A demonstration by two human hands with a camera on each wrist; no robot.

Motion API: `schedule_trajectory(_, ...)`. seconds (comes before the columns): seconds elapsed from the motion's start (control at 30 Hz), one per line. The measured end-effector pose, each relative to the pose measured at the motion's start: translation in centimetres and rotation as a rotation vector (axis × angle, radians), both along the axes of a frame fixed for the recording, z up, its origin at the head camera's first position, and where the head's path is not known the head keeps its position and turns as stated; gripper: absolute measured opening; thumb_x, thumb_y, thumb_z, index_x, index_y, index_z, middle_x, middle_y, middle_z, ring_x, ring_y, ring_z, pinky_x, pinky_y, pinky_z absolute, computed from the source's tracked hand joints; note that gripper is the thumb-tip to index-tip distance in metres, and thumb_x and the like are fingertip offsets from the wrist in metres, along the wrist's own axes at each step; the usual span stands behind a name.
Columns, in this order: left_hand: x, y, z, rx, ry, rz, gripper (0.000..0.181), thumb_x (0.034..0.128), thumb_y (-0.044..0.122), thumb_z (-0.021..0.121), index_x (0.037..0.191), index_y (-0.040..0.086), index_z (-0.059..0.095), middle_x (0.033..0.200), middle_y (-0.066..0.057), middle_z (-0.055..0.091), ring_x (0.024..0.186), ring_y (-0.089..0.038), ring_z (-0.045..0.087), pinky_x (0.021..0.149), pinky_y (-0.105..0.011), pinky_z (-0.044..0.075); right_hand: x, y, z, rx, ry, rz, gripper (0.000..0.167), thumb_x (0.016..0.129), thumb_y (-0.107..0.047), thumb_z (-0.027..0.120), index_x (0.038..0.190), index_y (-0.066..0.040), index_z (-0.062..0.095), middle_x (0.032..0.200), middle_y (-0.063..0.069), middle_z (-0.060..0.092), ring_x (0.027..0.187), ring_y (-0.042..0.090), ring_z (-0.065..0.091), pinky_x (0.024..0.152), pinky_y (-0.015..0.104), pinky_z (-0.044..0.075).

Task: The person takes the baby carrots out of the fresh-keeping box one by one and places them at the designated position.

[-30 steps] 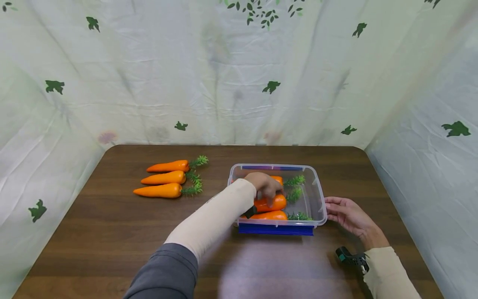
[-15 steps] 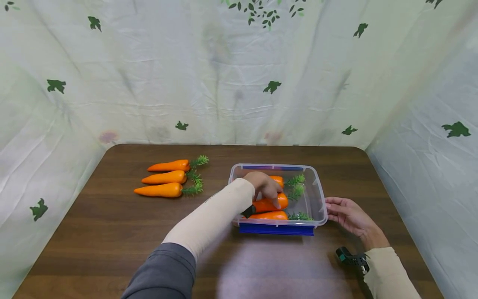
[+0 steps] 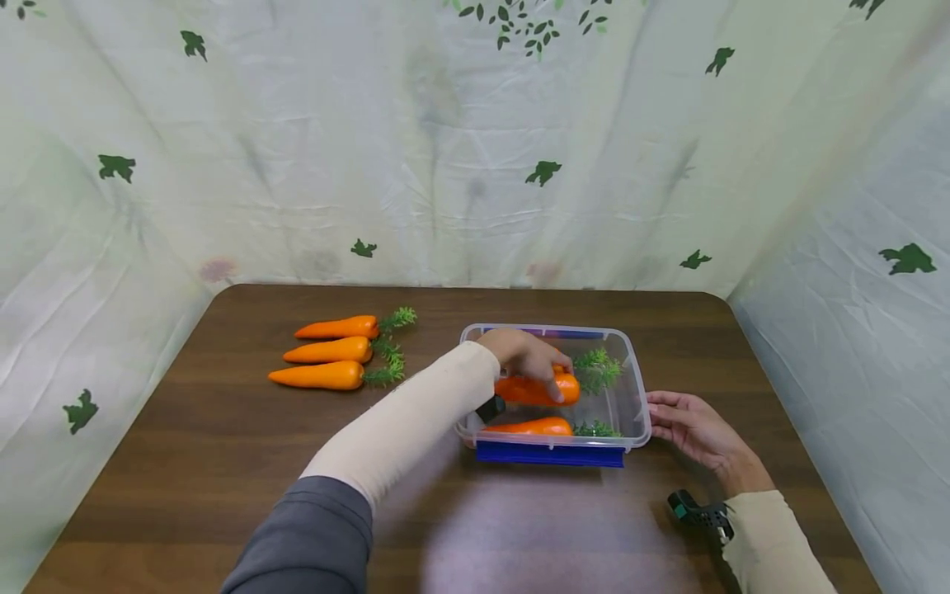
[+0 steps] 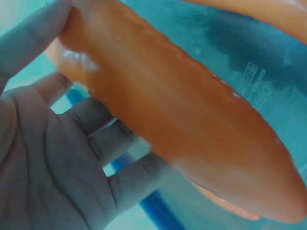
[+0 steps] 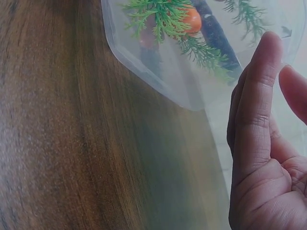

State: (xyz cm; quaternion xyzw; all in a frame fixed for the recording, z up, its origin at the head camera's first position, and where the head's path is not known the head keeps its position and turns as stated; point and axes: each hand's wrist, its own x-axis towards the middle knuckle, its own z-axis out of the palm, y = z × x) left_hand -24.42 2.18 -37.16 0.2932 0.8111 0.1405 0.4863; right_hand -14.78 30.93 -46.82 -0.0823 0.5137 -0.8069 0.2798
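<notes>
My left hand (image 3: pixel 525 356) reaches into a clear plastic box (image 3: pixel 637 396) and grips an orange carrot (image 3: pixel 530 391) between thumb and fingers. In the left wrist view the held carrot (image 4: pixel 182 105) slants across the palm, its tip at the lower right. Another carrot (image 3: pixel 540 426) lies along the box's near side, and one behind the held carrot is mostly hidden by my hand. My right hand (image 3: pixel 698 433) touches the box's right wall with nearly straight fingers; the right wrist view shows that hand (image 5: pixel 259 143) beside the box and green carrot tops (image 5: pixel 160 17).
Three carrots with leafy tops, the nearest one (image 3: pixel 319 375) included, lie side by side on the brown table (image 3: pixel 223 462), left of the box. A blue latch flap (image 3: pixel 549 454) hangs at the box's front. A pale leaf-patterned curtain (image 3: pixel 297 165) surrounds the table's back and sides.
My left hand has moved slightly away from me inside the box, and the gripped carrot has lifted and shifted back, away from the near carrot. My right hand has stayed at the box's side.
</notes>
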Motion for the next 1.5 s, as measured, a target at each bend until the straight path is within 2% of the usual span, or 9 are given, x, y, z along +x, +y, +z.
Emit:
schedule_trajectory(0.2,-0.2,-0.9,1.7,0.026,0.129,-0.154,0.051,0.0962,0.039,0.056,0.144,0.025,0.042,0.142,-0.003,0.04,0.123,-0.022,0.037,0.103,-0.037,0.035,-0.1,-0.1,0.0,-0.008,-0.004,0.005,0.032,0.1,0.007,0.04,0.113,-0.004,0.067,0.109,0.009,0.069,0.095,0.019,0.068,0.085,0.03,0.053)
schedule_trajectory(0.3,-0.2,-1.9,2.6,0.063,0.16,-0.149,0.05,0.0951,0.038,0.058,0.142,0.028,0.044,0.143,-0.003,0.04,0.126,-0.023,0.037,0.106,-0.039,0.031,-0.1,0.0,0.0,0.007,-0.003,0.002,0.032,0.1,0.007,0.04,0.113,-0.004,0.067,0.109,0.008,0.068,0.094,0.019,0.068,0.085,0.03,0.053)
schedule_trajectory(0.47,-0.5,-4.4,4.1,0.179,0.159,-0.083,0.048,0.0937,0.033,0.062,0.138,0.024,0.048,0.135,-0.003,0.048,0.121,-0.02,0.046,0.105,-0.036,0.033,-0.2,0.1,-0.1,0.018,-0.005,0.005,0.033,0.1,0.007,0.039,0.113,-0.005,0.067,0.11,0.007,0.068,0.094,0.018,0.068,0.085,0.03,0.053)
schedule_trajectory(0.63,-0.7,-7.4,5.3,0.268,0.204,-0.022,0.048,0.092,0.029,0.065,0.137,0.021,0.051,0.127,-0.001,0.054,0.115,-0.018,0.049,0.102,-0.033,0.037,-0.1,0.2,-0.1,0.011,0.001,0.009,0.033,0.1,0.007,0.039,0.113,-0.005,0.067,0.11,0.007,0.068,0.094,0.018,0.068,0.085,0.03,0.053)
schedule_trajectory(0.9,-0.1,-12.3,6.1,0.377,0.203,0.168,0.044,0.0906,0.028,0.068,0.129,0.017,0.051,0.118,-0.004,0.059,0.106,-0.021,0.055,0.096,-0.038,0.042,-0.1,0.2,-0.1,0.006,-0.011,-0.001,0.034,0.1,0.008,0.039,0.113,-0.004,0.067,0.11,0.008,0.068,0.094,0.019,0.068,0.084,0.03,0.053)
schedule_trajectory(0.97,0.1,-13.5,6.3,0.383,0.208,0.186,0.043,0.09,0.027,0.069,0.128,0.016,0.053,0.116,-0.004,0.06,0.104,-0.022,0.056,0.094,-0.038,0.043,-0.1,0.2,-0.1,0.011,-0.011,-0.002,0.034,0.1,0.008,0.039,0.113,-0.005,0.068,0.11,0.008,0.069,0.094,0.019,0.069,0.084,0.03,0.053)
schedule_trajectory(1.1,0.5,-15.8,6.5,0.372,0.227,0.178,0.043,0.0886,0.024,0.071,0.127,0.013,0.055,0.112,-0.004,0.062,0.102,-0.022,0.057,0.092,-0.038,0.044,-0.2,0.2,0.0,0.003,-0.009,0.006,0.035,0.1,0.008,0.038,0.112,-0.006,0.068,0.109,0.007,0.069,0.093,0.019,0.069,0.084,0.029,0.053)
schedule_trajectory(1.27,1.1,-18.6,6.1,0.33,0.243,0.186,0.042,0.088,0.025,0.071,0.125,0.013,0.057,0.108,-0.004,0.064,0.099,-0.022,0.057,0.091,-0.04,0.044,-0.1,0.2,0.1,-0.016,0.003,0.027,0.035,0.1,0.008,0.038,0.113,-0.005,0.067,0.109,0.007,0.069,0.094,0.019,0.069,0.084,0.029,0.053)
schedule_trajectory(1.5,2.2,-22.0,5.0,0.256,0.228,0.275,0.043,0.0874,0.025,0.072,0.125,0.013,0.056,0.107,-0.004,0.065,0.097,-0.022,0.058,0.091,-0.04,0.043,0.0,0.1,0.1,-0.011,0.007,0.026,0.034,0.1,0.006,0.039,0.114,-0.006,0.068,0.11,0.007,0.069,0.095,0.019,0.069,0.085,0.029,0.052)
